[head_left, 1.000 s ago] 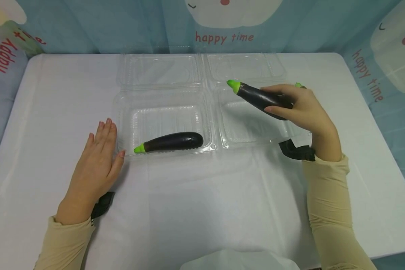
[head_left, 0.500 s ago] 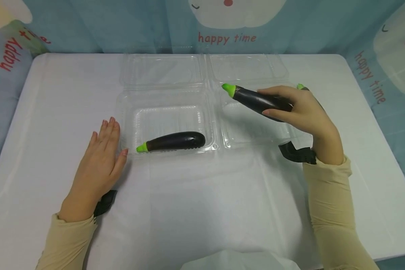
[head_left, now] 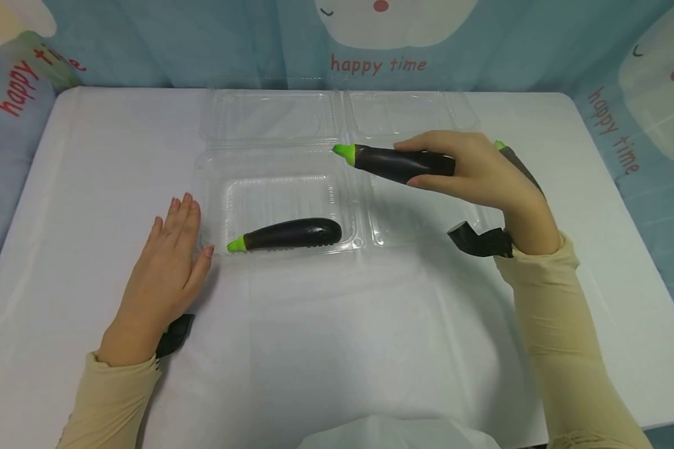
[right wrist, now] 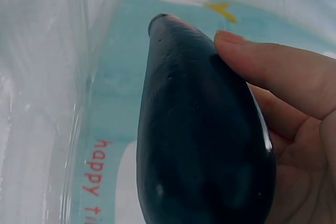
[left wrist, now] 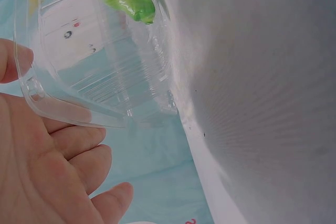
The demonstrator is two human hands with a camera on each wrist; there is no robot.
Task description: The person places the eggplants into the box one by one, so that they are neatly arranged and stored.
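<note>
A dark purple eggplant (head_left: pixel 404 163) with a bright green stem end is gripped by my right hand (head_left: pixel 472 165), thumb on one side and fingers on the other. It hangs above the right clear plastic box (head_left: pixel 427 234), its green tip pointing left over the gap between the boxes. A second eggplant (head_left: pixel 293 234) lies along the front of the left clear plastic box (head_left: pixel 281 162). My left hand (head_left: pixel 165 265) is beside that box's left side with its fingers straight; in the left wrist view the fingers (left wrist: pixel 84 135) are at the box rim.
A third eggplant (head_left: pixel 518 165) lies on the white table (head_left: pixel 337 349) to the right, partly hidden behind my right hand. Both boxes have their lids (head_left: pixel 275 115) folded back towards the blue curtain (head_left: pixel 213 43) at the table's far edge.
My right hand has moved left with the eggplant, which now lies more level. The left hand and the eggplant in the left box stay where they were.
</note>
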